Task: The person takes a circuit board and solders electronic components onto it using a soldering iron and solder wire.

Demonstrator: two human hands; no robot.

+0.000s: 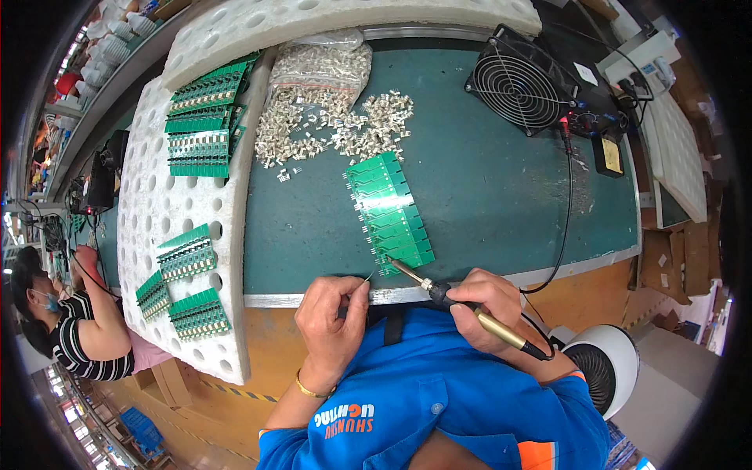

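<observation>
A green circuit board panel (398, 215) lies on the teal bench mat, with small connectors along its left edge. My right hand (489, 309) grips a soldering iron (413, 276), its tip at the lower left part of the panel. My left hand (333, 317), fingers pinched on a thin wire (366, 279), is at the bench's front edge, the wire pointing toward that same corner. Behind the panel are a heap of small pale connectors (376, 125) and a clear bag of them (321, 63).
A white foam tray (145, 196) bears several stacks of boards at the left. A black fan (513, 78) with a cable stands at the back right. A co-worker (86, 329) sits at the left. A white round fan (607, 368) is at the lower right.
</observation>
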